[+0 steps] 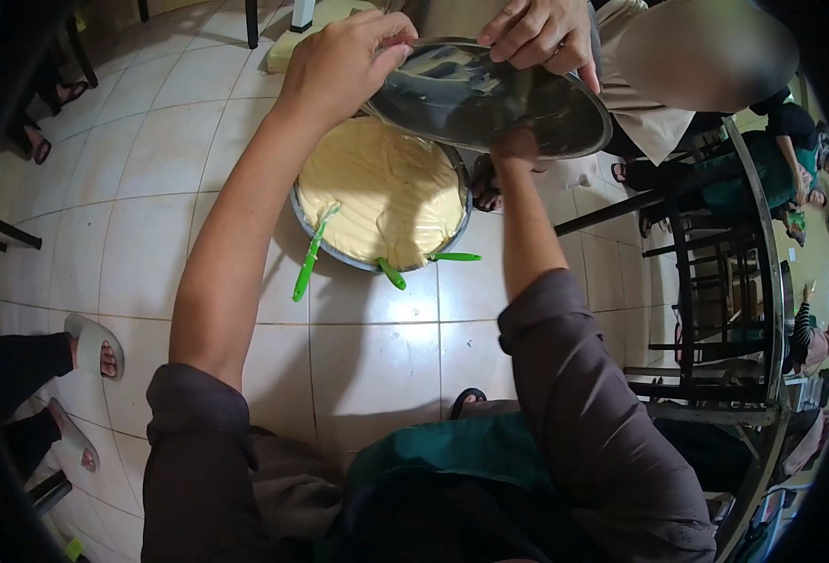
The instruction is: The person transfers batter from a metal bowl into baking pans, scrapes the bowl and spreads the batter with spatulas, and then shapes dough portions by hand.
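A large metal bowl [565,117] is held tilted above a round tub [468,195] on the floor. Pale smears coat the bowl's inside, and thick, creamy yellow batter [368,174] fills the tub. My left hand [344,61] is closed on the bowl's left rim. At its near rim is my right hand [516,148], its fingers blurred and partly lost against the dark metal. Another person's hand [541,38] grips the far rim. Three green-handled utensils, probably spatulas, rest in the tub: one at the left [309,263], one in front [391,273], one at the right [454,256].
Pale floor tiles [152,244] surround the tub. A person in light clothing [640,103] is close beyond the bowl. Metal-framed furniture [724,281] stands at the right, with more people behind it. Someone's sandalled feet [100,347] are at the left.
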Action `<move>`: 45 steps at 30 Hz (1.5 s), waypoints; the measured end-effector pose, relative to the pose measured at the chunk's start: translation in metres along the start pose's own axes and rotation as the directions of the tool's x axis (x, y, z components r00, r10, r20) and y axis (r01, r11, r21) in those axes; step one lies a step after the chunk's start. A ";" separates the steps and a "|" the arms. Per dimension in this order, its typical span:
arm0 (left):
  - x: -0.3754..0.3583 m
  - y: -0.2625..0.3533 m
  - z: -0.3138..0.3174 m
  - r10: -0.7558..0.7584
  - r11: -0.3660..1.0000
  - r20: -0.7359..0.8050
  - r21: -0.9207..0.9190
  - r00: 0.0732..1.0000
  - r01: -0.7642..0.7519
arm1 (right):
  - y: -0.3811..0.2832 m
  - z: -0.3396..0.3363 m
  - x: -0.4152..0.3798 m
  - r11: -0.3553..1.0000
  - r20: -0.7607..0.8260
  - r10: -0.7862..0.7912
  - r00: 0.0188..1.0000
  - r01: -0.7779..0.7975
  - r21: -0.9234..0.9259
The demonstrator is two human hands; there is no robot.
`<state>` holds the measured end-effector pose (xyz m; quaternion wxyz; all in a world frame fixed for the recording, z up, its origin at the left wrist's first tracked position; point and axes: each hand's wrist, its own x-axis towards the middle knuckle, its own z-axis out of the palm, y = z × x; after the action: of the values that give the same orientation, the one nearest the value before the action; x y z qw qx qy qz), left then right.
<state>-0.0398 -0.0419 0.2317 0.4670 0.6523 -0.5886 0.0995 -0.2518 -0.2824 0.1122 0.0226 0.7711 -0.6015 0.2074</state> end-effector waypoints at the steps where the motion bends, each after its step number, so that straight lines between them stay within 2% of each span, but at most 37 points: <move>1: -0.001 0.000 0.001 -0.001 1.000 -0.002 -0.004 1.000 0.001 | -0.003 0.027 0.003 0.995 -0.002 0.043 0.999 -0.042 0.091; 2: -0.002 0.000 0.001 -0.004 1.000 -0.002 -0.008 1.000 0.004 | -0.014 0.047 0.000 0.980 0.001 0.085 0.996 -0.084 0.181; 4: -0.003 -0.001 0.002 0.004 1.000 -0.006 -0.021 1.000 -0.004 | -0.048 0.060 -0.017 0.976 0.121 0.073 0.990 -0.095 0.193; 6: -0.005 -0.003 0.002 0.003 0.999 -0.006 -0.038 1.000 -0.004 | -0.065 0.111 -0.015 0.963 0.160 -0.266 0.950 0.256 0.084; 8: -0.008 -0.002 0.002 -0.003 0.998 -0.003 -0.059 1.000 0.003 | -0.099 0.122 -0.031 0.822 0.143 -0.550 0.823 0.563 -0.082; 9: -0.009 -0.001 0.002 -0.002 0.997 -0.010 -0.081 1.000 0.001 | -0.113 0.122 -0.040 0.839 0.205 -0.542 0.815 0.540 0.073; 10: -0.009 0.001 0.002 0.001 0.995 -0.017 -0.102 1.000 -0.003 | -0.127 0.113 -0.052 0.872 0.224 -0.474 0.852 0.417 0.257; 11: -0.009 0.003 0.003 0.005 0.992 -0.026 -0.122 1.000 -0.009 | -0.145 0.093 -0.072 0.827 0.315 -0.282 0.906 0.064 0.558; 12: -0.010 0.001 0.006 0.034 0.993 -0.050 -0.109 0.998 -0.039 | -0.160 0.069 -0.090 0.619 0.451 -0.156 0.879 -0.269 0.738; 13: -0.010 -0.003 0.008 0.064 0.993 -0.074 -0.094 0.995 -0.071 | -0.172 0.050 -0.098 0.391 0.555 -0.161 0.816 -0.464 0.795; 14: -0.010 -0.005 0.009 0.093 0.992 -0.099 -0.079 0.991 -0.101 | -0.181 0.032 -0.102 0.168 0.624 -0.210 0.753 -0.601 0.782; 15: -0.012 -0.004 0.009 0.052 0.994 -0.074 -0.089 0.996 -0.058 | -0.177 0.024 -0.100 -0.022 0.619 -0.368 0.694 -0.672 0.740; 17: -0.012 -0.002 0.007 -0.003 0.998 -0.056 -0.064 0.998 0.000 | -0.166 0.010 -0.098 -0.307 0.522 -0.652 0.551 -0.820 0.482; 20: -0.014 0.004 0.003 -0.029 0.999 -0.049 -0.047 0.998 0.027 | -0.120 -0.014 -0.111 -0.272 0.374 -0.831 0.411 -0.888 0.372; 22: -0.015 0.010 -0.001 -0.002 0.996 -0.078 -0.085 0.997 -0.005 | -0.083 -0.052 -0.142 -0.134 0.632 -0.609 0.480 -0.847 0.514; 24: -0.014 0.012 -0.003 -0.024 0.994 -0.063 -0.105 0.998 0.018 | -0.039 -0.048 -0.184 -0.001 0.709 -0.402 0.580 -0.774 0.633; 25: -0.013 0.013 -0.004 -0.039 0.993 -0.052 -0.112 0.998 0.033 | -0.005 -0.034 -0.204 0.158 0.727 -0.364 0.583 -0.730 0.664; 26: -0.011 0.013 -0.004 -0.050 0.992 -0.041 -0.121 0.998 0.044 | 0.018 -0.026 -0.228 0.322 0.710 -0.270 0.650 -0.634 0.703; 27: -0.011 0.013 -0.005 -0.006 0.998 -0.060 -0.066 0.998 0.002 | 0.027 -0.028 -0.255 0.607 0.562 -0.170 0.809 -0.363 0.707; 28: -0.011 0.014 -0.006 0.002 0.998 -0.071 -0.069 0.997 -0.007 | 0.033 -0.029 -0.277 0.830 0.348 -0.143 0.926 -0.080 0.552; 29: -0.011 0.016 -0.005 0.012 0.997 -0.080 -0.076 0.997 -0.018 | 0.042 -0.020 -0.292 0.877 0.206 -0.202 0.958 0.084 0.472; 30: -0.012 0.018 -0.004 0.021 0.996 -0.086 -0.085 0.996 -0.028 | 0.052 -0.014 -0.306 0.903 0.069 -0.273 0.960 0.231 0.362; 31: -0.011 0.019 -0.003 -0.004 0.995 -0.083 -0.104 0.997 -0.004 | 0.058 -0.013 -0.316 0.946 0.256 -0.305 0.917 0.262 0.190; 34: -0.010 0.020 -0.001 -0.058 0.989 -0.068 -0.142 0.996 0.047 | 0.070 -0.011 -0.344 0.948 0.334 -0.317 0.888 0.286 0.141; 37: -0.010 0.019 -0.001 -0.052 0.989 -0.069 -0.139 0.996 0.042 | 0.086 -0.034 -0.350 0.963 0.527 -0.262 0.809 0.254 0.088; 38: -0.009 0.018 0.000 -0.044 0.991 -0.077 -0.133 0.996 0.033 | 0.089 -0.047 -0.345 0.956 0.512 -0.290 0.809 0.268 0.119; 42: -0.008 0.020 -0.001 -0.066 0.991 -0.059 -0.124 0.996 0.059 | 0.067 -0.124 -0.289 0.980 0.695 -0.122 0.708 0.199 -0.031; 43: -0.006 0.018 -0.001 -0.030 0.994 -0.072 -0.107 0.997 0.022 | 0.062 -0.142 -0.270 0.979 0.690 -0.173 0.703 0.201 0.040; 44: -0.004 0.014 -0.001 0.005 0.996 -0.089 -0.085 0.996 -0.012 | 0.048 -0.162 -0.247 0.969 0.726 -0.187 0.662 0.247 0.024; 45: -0.005 0.012 -0.001 0.035 0.997 -0.102 -0.062 0.994 -0.042 | 0.037 -0.176 -0.230 0.975 0.670 -0.205 0.713 0.208 0.076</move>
<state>-0.0511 -0.0361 0.2343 0.5151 0.6195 -0.5796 0.1224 -0.3815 -0.0311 0.1852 -0.1716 0.8558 -0.4795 -0.0912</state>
